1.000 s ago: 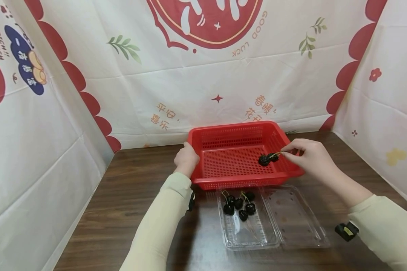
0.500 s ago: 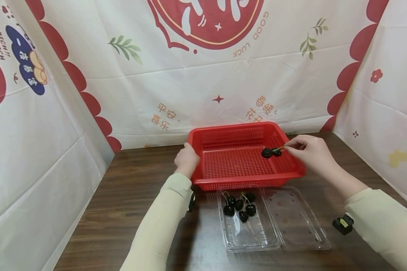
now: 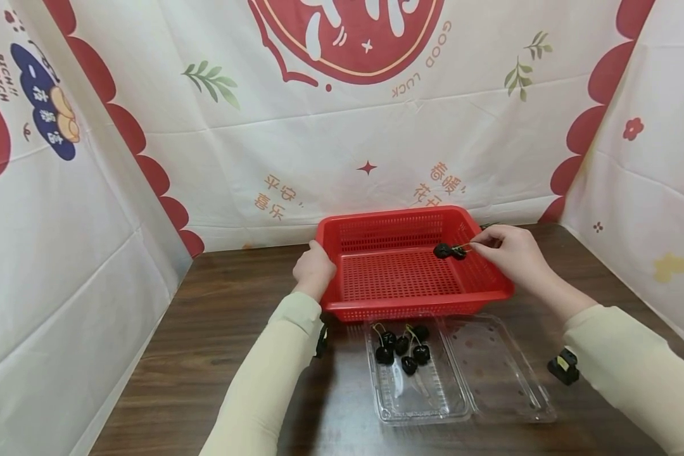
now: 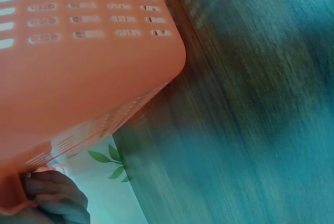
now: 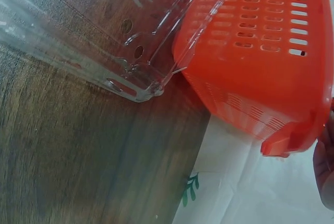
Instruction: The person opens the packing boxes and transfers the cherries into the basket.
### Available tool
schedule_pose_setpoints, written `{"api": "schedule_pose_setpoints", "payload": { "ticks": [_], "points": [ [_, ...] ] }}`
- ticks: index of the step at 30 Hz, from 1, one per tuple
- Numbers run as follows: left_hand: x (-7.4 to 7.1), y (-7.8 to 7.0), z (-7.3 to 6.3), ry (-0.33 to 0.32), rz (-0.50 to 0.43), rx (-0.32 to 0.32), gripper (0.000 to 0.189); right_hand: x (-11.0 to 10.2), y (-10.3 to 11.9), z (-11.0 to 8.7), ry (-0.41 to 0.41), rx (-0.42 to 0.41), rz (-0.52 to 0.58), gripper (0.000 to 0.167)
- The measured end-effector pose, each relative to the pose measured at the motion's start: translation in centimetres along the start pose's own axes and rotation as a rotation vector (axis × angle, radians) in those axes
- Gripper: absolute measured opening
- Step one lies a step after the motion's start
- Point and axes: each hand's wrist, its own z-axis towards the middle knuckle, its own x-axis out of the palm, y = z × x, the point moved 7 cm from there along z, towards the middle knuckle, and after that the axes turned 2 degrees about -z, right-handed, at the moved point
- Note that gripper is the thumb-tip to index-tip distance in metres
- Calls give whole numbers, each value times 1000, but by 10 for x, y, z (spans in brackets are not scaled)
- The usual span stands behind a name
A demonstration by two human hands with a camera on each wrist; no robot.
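Observation:
In the head view my left hand grips the left rim of a red perforated plastic basket; the left wrist view shows its fingers curled at that rim. My right hand pinches the thin stems of a small bunch of dark cherries, which hangs over the right part of the basket. More dark cherries, some with stems, lie in a clear plastic clamshell box in front of the basket. In the right wrist view the right hand shows only at the edge, and its cherries are hidden.
The box's clear lid lies folded open to the right, its back edge close to the basket. All stands on a dark wooden table. Printed white cloth hangs behind and at both sides.
My right hand has risen slightly away from me with the cherries, which swing a little over the basket, right and then back left. The left hand stays on the rim.

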Motion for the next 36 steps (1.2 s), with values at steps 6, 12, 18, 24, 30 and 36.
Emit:
{"api": "schedule_pose_setpoints", "payload": {
  "ticks": [6, 12, 18, 24, 30, 36],
  "points": [
    [1, 1, 1, 0, -1, 6, 55, 9, -7, 4, 16, 39, 23, 8],
    [1, 0, 1, 1, 3, 8, 55, 21, -14, 5, 52, 58, 53, 11],
    [2, -3, -1, 6, -1, 15, 56, 27, -16, 3, 81, 55, 62, 11],
    [1, -4, -2, 8, -21, 25, 54, 31, -19, 3, 120, 71, 62, 12],
    [0, -1, -2, 7, -35, 27, 55, 40, -14, 6, 181, 8, -8, 9],
    [1, 2, 1, 10, -25, 25, 58, 48, -7, 7, 230, -40, -103, 7]
  ]
}}
